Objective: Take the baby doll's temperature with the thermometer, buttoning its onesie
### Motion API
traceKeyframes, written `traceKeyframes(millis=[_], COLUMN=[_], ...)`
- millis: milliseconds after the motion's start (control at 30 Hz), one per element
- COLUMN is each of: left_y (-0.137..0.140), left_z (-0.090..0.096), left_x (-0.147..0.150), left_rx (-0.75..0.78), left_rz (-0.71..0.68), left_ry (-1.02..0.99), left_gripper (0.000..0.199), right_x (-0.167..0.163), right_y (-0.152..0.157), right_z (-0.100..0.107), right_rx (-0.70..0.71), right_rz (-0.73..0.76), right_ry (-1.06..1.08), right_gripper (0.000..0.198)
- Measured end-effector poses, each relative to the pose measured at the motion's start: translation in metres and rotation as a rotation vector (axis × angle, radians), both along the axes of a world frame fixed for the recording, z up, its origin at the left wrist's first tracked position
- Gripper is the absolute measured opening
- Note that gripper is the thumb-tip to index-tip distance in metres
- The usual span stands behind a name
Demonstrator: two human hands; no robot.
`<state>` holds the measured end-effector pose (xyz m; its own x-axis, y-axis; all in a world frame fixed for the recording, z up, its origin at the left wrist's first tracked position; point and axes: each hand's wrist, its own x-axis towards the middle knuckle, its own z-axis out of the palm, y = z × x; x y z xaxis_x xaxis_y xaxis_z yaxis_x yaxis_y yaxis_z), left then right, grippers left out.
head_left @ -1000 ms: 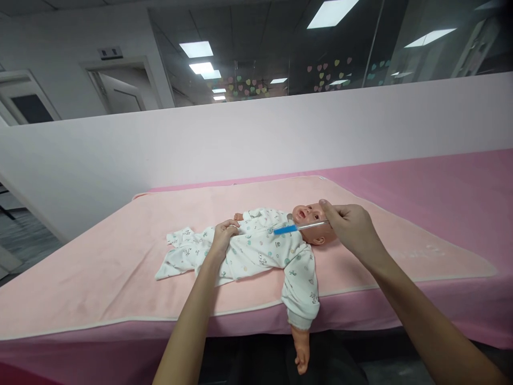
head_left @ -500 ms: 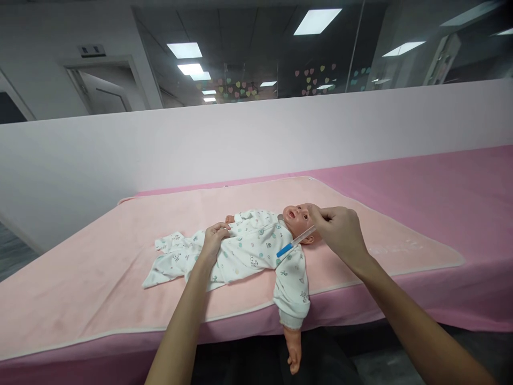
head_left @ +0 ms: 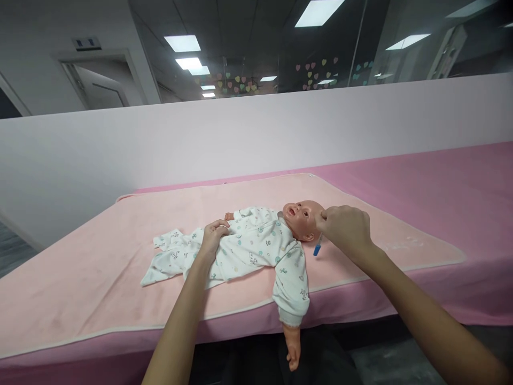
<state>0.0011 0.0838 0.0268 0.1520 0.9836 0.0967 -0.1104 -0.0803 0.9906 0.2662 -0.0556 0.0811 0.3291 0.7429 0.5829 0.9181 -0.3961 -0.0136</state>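
Note:
A baby doll [head_left: 256, 240] in a white printed sleepsuit lies on its back, head to the right. One of its arms hangs over the near edge. My left hand [head_left: 214, 235] rests at the doll's waist, fingers curled over the cloth. Beside the doll's head, my right hand [head_left: 347, 230] is closed around a thin clear tube with a blue end [head_left: 317, 249]. Only the blue end and a short clear length show below my fist; my fingers hide the rest.
Under the doll a peach blanket [head_left: 100, 256] with pale edging covers part of a pink sheet [head_left: 452, 198]. A low white wall [head_left: 256, 133] runs behind, below a dark window [head_left: 248, 43] with heart stickers.
My right hand has turned and shifted slightly right. The tube's blue end has swung from over the doll's shoulder to below my fist. My left hand stays at the waist.

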Motion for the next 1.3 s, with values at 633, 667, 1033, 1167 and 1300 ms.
traceKeyframes(millis=[633,667,1033,1167,1300], left_y=[-0.001,-0.001,-0.006,-0.005,-0.007], left_z=[0.0,0.0,0.002,-0.001,0.01], left_x=[0.001,0.001,0.001,-0.002,-0.001], left_rx=[0.02,0.027,0.043,0.092,0.16], left_rz=[0.005,0.009,-0.006,0.01,0.081], left_ry=[0.0,0.004,0.01,0.073,0.347], left_gripper=[0.011,0.011,0.01,0.008,0.007], right_x=[0.009,0.018,0.062,0.064,0.042], right_y=[0.007,0.006,-0.004,-0.009,-0.018], right_z=[-0.024,-0.026,-0.067,-0.061,-0.045], right_rx=[-0.112,-0.12,-0.371,-0.327,-0.029], right_rz=[0.091,0.066,-0.034,-0.077,-0.096], right_ry=[0.009,0.048,0.547,0.498,0.483], right_gripper=[0.042,0.043,0.06,0.051,0.039])
